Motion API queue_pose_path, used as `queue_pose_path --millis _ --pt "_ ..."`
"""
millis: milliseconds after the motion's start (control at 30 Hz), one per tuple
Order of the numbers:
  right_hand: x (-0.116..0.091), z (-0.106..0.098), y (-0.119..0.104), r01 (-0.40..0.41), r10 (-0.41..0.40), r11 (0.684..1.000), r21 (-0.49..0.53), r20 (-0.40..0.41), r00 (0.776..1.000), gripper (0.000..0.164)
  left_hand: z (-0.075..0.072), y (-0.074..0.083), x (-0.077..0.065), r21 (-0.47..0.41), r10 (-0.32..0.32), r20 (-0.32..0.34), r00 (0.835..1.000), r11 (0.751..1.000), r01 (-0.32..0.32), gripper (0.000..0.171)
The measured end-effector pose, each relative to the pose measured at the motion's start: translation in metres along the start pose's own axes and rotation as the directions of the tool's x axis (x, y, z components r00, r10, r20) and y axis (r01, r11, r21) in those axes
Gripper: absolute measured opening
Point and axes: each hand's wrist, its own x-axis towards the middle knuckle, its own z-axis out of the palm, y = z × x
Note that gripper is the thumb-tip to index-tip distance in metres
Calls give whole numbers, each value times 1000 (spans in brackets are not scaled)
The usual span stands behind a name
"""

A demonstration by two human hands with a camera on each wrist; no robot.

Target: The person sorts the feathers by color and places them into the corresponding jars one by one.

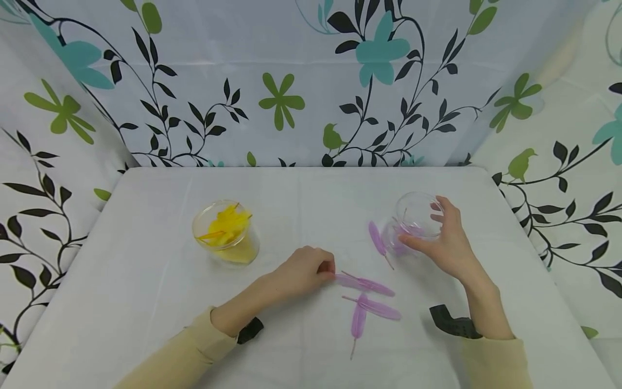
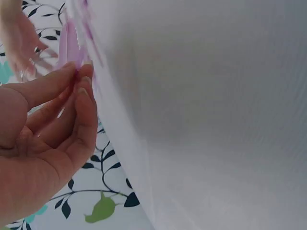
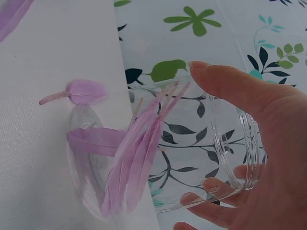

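Observation:
In the head view my left hand [image 1: 303, 273] pinches a purple feather [image 1: 346, 280] between thumb and fingertips, low over the table. The left wrist view shows that feather [image 2: 68, 45] rising from the fingertips. My right hand [image 1: 449, 237] holds a clear plastic cup [image 1: 419, 208] near its rim, thumb on one side and fingers on the other. Inside the cup, several purple feathers [image 3: 136, 163] lean against the wall. Other purple feathers [image 1: 379, 309] lie on the table between the hands, and one more feather [image 1: 376, 237] lies just left of the cup.
A second clear cup [image 1: 248, 251] with yellow feathers [image 1: 225, 224] stands at the left of the white-covered table [image 1: 301, 200]. Patterned curtains [image 1: 233, 54] hang behind the table and along both sides.

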Motion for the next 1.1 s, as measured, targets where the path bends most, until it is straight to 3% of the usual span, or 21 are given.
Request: queue_pose_path --millis 167,367,633,800,1100 --pt "0 0 1 3 -3 1000 5 2 1000 118 -20 6 -1 -94 -20 -56 998 995 15 8" --pt "1 0 2 14 -14 1000 12 -2 1000 117 -47 17 3 -128 -33 -157 987 992 13 8" --pt "0 -1 2 20 -20 1000 20 -7 1000 116 -78 47 27 -156 4 -257 966 987 -45 10" --pt "1 -1 0 2 -2 1000 12 1 1000 118 -82 67 54 -106 28 -251 968 993 -56 13" --pt "0 -2 1 3 -3 1000 22 -7 1000 117 -63 81 98 4 39 -171 984 999 -39 14"
